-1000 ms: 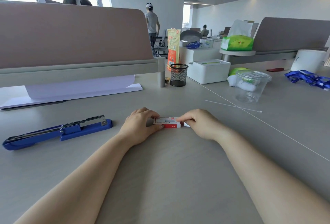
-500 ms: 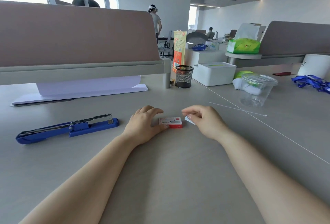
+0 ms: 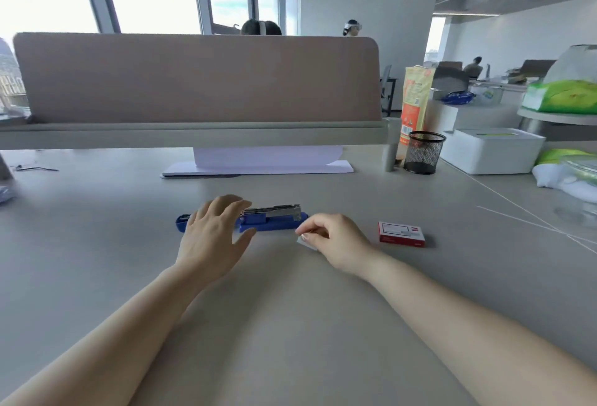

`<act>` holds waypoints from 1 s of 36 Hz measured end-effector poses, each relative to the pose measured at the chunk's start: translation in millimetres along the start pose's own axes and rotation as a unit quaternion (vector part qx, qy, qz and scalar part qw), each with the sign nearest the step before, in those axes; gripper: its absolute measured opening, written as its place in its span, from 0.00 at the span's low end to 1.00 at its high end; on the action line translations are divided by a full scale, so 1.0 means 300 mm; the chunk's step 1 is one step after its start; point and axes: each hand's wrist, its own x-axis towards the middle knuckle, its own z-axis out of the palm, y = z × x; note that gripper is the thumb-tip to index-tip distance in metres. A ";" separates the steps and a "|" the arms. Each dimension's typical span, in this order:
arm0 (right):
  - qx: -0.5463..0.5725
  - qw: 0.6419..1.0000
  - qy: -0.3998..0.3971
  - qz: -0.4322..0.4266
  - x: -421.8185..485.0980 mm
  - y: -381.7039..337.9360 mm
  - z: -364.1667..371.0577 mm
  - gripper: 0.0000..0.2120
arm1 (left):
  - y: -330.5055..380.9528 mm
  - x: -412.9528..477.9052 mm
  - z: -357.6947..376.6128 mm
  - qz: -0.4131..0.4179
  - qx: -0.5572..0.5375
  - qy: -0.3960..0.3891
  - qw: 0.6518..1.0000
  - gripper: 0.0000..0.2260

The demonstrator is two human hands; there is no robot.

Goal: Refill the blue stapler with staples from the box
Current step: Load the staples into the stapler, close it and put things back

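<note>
So the left hand is spread wide over the back end of the blue stapler, probably to pin it down. Right hand sits at the stapler's front tip, fingers pinched on a small pale strip, staples I'd guess. The box lies just right of that hand. Plenty of bare desk on the near side of both hands, no edges close.
</note>
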 end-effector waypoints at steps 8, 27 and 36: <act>-0.040 0.999 -0.005 -0.036 0.079 0.005 0.059 0.07 | -0.093 0.018 0.041 -0.057 0.053 -0.119 0.990 0.30; -0.136 0.989 0.038 -0.049 0.072 0.058 0.043 0.04 | -0.106 0.019 0.043 -0.038 0.014 -0.075 0.996 0.25; -0.088 0.985 0.088 -0.122 0.059 0.022 0.049 0.04 | -0.107 0.021 0.021 -0.041 -0.049 -0.019 0.998 0.15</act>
